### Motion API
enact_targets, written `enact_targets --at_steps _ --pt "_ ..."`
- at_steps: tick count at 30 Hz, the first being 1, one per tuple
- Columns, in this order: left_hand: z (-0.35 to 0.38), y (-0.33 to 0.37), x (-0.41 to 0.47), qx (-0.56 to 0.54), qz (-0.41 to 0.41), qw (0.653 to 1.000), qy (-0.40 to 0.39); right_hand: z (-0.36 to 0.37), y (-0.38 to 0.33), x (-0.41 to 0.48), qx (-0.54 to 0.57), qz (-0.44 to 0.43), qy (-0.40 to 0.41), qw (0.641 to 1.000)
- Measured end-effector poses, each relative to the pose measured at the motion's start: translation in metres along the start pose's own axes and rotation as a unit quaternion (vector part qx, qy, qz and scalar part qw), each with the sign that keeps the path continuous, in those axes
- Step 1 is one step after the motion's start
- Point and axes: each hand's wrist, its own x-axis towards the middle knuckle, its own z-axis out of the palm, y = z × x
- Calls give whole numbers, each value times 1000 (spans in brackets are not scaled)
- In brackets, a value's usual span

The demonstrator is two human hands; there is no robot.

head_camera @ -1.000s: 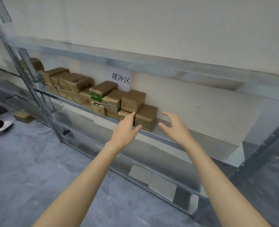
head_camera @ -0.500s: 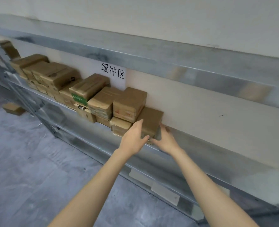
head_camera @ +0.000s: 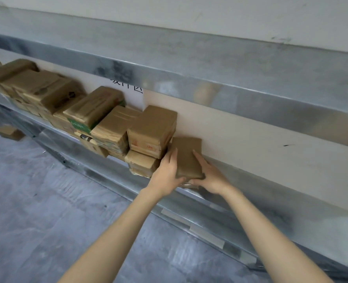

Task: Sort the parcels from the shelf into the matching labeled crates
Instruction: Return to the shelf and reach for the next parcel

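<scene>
Parcel (head_camera: 187, 156): brown, flat, at the right end of the row on the metal shelf (head_camera: 260, 193), just beside the stacked parcels (head_camera: 107, 123). Head view: left grip (head_camera: 166, 174) grasps its left edge and right grip (head_camera: 211, 177) grasps its right edge. The shelf holds brown parcels, partly stacked two high.

Room to the right only
On the left stacked parcels (head_camera: 151, 131) crowd in; bare shelf (head_camera: 271, 195) lies right, beam (head_camera: 209, 78) overhead.

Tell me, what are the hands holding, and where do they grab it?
The left hand and the right hand grip the end brown parcel by its left and right sides, near its front.
</scene>
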Motion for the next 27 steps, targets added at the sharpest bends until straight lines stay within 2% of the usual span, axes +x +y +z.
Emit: enact_targets --at_steps 6,10,14,16,19,22,27 --pt "3 -8 16 -93 -47 995 -4 -4 4 -3 -11 -4 0 1000" --pt "9 -20 25 -155 -49 986 -37 0 -4 -6 -2 5 3 1000" --pt "2 -16 21 -261 -96 958 -68 -2 -16 -17 96 42 30 994" --pt "-12 1 10 -303 -113 942 -86 -5 -25 -30 161 57 58 984" --pt "-23 12 1 -338 -87 935 -68 -9 -38 -52 220 56 119 967" --pt "-35 24 -11 -356 -74 930 -51 -8 -54 -76 255 42 189 947" --pt "-49 52 -49 -354 -4 933 -63 -6 -85 -138 284 54 313 905"
